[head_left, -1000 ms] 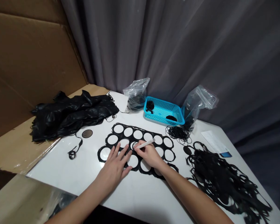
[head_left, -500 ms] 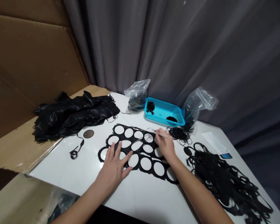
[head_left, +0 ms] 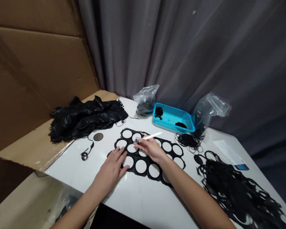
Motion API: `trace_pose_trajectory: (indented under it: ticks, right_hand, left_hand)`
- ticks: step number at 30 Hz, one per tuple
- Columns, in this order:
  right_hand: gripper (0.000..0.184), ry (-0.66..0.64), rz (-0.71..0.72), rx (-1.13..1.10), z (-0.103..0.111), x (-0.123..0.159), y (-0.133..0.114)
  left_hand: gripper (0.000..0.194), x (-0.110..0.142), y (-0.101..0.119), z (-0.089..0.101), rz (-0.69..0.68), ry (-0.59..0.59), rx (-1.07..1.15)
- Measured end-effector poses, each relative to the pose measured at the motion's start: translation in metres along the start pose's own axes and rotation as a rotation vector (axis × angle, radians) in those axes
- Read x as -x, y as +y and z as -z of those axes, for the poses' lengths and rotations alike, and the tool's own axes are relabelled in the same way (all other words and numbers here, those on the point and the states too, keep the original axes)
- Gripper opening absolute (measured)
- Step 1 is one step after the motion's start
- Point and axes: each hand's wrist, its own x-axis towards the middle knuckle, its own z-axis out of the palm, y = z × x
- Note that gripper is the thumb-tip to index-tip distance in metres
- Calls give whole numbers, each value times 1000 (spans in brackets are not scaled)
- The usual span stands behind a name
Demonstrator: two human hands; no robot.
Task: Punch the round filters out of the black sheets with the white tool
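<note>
**My fingers on the holey black sheet**

My left hand (head_left: pixel 111 170) has its fingers spread, pressing down on a flat black sheet full of round holes (head_left: pixel 147 168), on a white table (head_left: pixel 138 197). My right hand (head_left: pixel 151 149) pinches a thin white pen (head_left: pixel 152 136) between its fingers, the tip by a hole. Past those fingers lie a tangle of thin black loops (head_left: pixel 188 142) and a bright blue plastic basket (head_left: pixel 173 117). Left of my left fingers sits a crumpled heap of black scraps (head_left: pixel 85 119).
</note>
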Motion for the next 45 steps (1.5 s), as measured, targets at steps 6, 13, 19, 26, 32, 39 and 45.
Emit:
trace_pose_trajectory:
  ticks: [6, 13, 19, 26, 32, 39, 45]
  right_hand:
    - [12, -72, 208, 647, -16, 13, 17]
    - [8, -66, 286, 751, -18, 12, 19]
    - [11, -81, 417, 895, -21, 15, 22]
    - [17, -87, 690, 1295, -14, 18, 25]
    - [21, 522, 429, 823, 53, -14, -18]
    - [35, 174, 55, 0, 11, -35, -6]
    - [22, -64, 131, 317, -37, -33, 15]
  left_hand:
    - [47, 5, -1, 1, -25, -30, -27]
    - [46, 5, -1, -1, -35, -8, -12]
    - [45, 6, -1, -2, -41, 0, -14]
    - [42, 3, 1, -2, -30, 14, -34]
    - [42, 5, 4, -3, -14, 23, -30]
    - [45, 10, -7, 1, 85, 102, 61]
    - [42, 14, -19, 6, 61, 91, 9]
